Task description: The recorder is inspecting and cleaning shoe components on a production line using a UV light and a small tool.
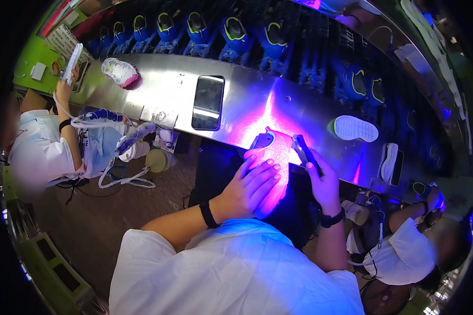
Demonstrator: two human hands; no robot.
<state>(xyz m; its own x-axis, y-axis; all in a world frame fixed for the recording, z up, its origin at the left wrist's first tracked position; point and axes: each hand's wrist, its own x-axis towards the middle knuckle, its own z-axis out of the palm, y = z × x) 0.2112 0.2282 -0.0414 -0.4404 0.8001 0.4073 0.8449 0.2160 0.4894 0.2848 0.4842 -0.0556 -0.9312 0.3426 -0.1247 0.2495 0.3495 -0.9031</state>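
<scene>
My left hand [247, 186] lies over the side of a shoe upper [279, 152], fingers curled round it, at the near edge of the metal bench. Strong pink and violet light falls on the shoe. Its far end touches or overhangs the bench edge; the side under my palm is hidden. To the right, my right hand [325, 181] grips a slim dark handheld tool [304, 149], its tip close to the shoe. Whether the tool touches the shoe, I cannot tell. Both wrists wear black bands.
A phone [208, 102] lies on the metal bench [163, 79], with a white-and-pink shoe [120, 72] left of it. Right of my hands is a white sole [356, 128]. Behind runs a conveyor of several blue shoes [234, 34]. Co-workers sit at left [52, 142] and right [404, 252].
</scene>
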